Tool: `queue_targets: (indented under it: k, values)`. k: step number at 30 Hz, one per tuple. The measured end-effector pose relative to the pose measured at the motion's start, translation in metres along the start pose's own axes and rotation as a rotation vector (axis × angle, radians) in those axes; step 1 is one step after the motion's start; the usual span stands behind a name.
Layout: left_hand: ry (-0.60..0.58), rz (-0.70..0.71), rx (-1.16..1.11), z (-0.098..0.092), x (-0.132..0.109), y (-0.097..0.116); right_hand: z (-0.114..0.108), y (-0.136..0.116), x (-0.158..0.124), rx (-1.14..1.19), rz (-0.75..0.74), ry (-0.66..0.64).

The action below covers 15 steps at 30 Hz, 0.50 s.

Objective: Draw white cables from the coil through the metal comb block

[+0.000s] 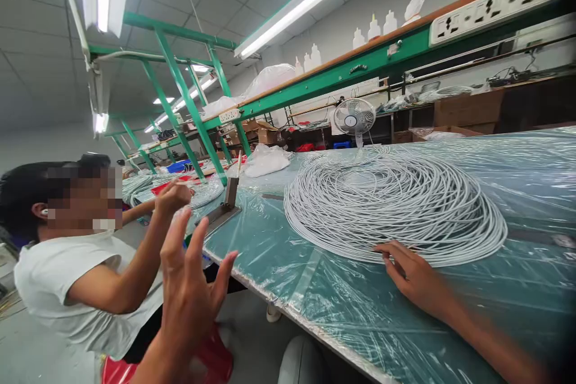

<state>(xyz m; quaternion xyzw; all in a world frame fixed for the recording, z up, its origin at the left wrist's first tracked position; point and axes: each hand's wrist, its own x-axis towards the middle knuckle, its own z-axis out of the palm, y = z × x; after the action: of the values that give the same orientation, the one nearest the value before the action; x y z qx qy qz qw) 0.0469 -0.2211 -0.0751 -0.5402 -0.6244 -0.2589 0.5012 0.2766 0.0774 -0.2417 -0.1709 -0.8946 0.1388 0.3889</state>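
Note:
A wide, flat coil of light grey cable (391, 204) lies in many loose loops on the plastic-covered table (279, 252). At the coil's near edge is my right hand (414, 279), its fingertips resting against the outer loops. The thumb stands a little apart from the slightly bent fingers, and no strand shows gripped between them. My left hand (191, 279) is raised in the air left of the table edge. Its fingers and thumb are spread, with nothing held in them.
At the left sits a co-worker in a white shirt (76, 288), with one hand raised. A metal stand (230, 195) is near the table's left edge. A fan (355, 117) and a plastic bag (265, 160) lie behind. A green shelf beam (337, 75) crosses above, carrying power sockets (495, 6) and bottles (374, 27).

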Motion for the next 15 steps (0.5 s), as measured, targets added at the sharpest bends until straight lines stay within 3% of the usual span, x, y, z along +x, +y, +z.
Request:
queue_targets:
  k: [2, 4, 8, 10, 15]
  values:
    - [-0.106, 0.134, 0.021, 0.009, 0.021, -0.006, -0.003, 0.0, 0.0, 0.015, 0.017, 0.005]
    - [-0.254, 0.284, -0.009, 0.023, 0.028, -0.014, -0.004, 0.0, -0.001, 0.027, 0.026, 0.004]
    - [-0.557, 0.498, -0.271, 0.042, -0.002, -0.012, -0.005, -0.005, -0.001, 0.038, 0.035, 0.008]
    - [-0.6, 0.504, -0.397, 0.041, -0.027, -0.001, -0.005, -0.007, 0.0, 0.045, 0.042, 0.015]
    - [-0.492, 0.559, -0.505, 0.022, -0.07, 0.032, -0.001, -0.011, 0.002, 0.093, 0.05, 0.006]
